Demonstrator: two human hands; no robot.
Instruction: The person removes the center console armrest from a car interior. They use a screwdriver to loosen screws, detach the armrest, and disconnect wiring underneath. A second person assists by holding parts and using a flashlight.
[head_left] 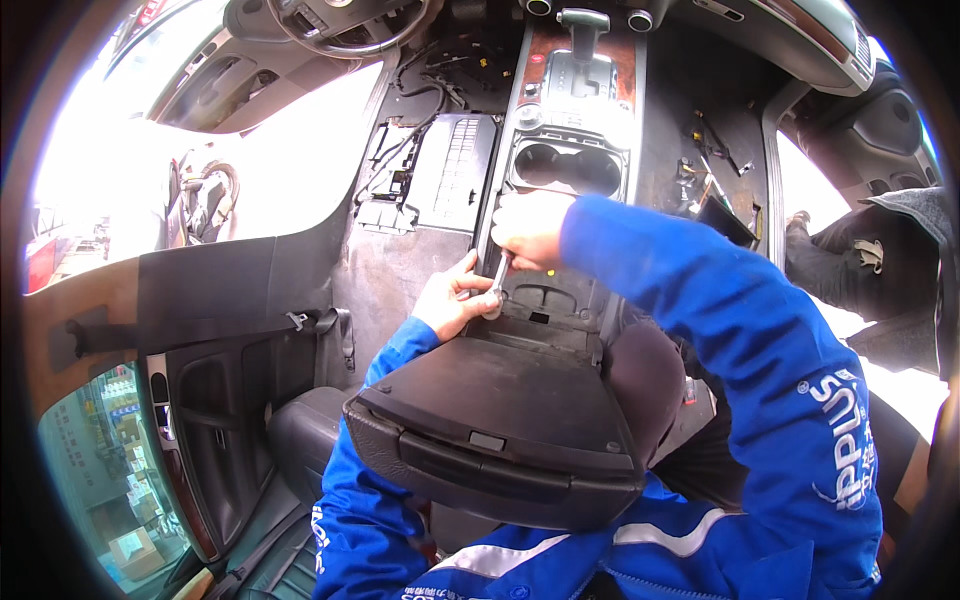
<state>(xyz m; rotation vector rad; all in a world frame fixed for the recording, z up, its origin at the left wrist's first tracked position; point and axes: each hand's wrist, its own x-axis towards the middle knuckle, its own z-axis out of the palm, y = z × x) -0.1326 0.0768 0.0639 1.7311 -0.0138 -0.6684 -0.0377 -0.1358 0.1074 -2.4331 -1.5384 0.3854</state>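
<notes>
A silver ratchet wrench (499, 279) slants along the left side of the centre console (628, 140). My right hand (532, 229) is closed around its upper end, and its fist hides most of the handle. Against the lower, round end, my left hand (452, 301) has its thumb and fingers closed about the head. Whatever lies under that head is hidden. Just below and to the right is the console's open storage area (545, 305). Its black armrest lid (500, 425) is swung back toward my body.
Ahead stand the gear lever (584, 35), cup holders (565, 165) and steering wheel (350, 40). A black module (455, 165) with cables sits on the bare floor to the left. A seat belt (180, 335) hangs by the left pillar. Another person's dark-trousered leg (850, 265) is at the right doorway.
</notes>
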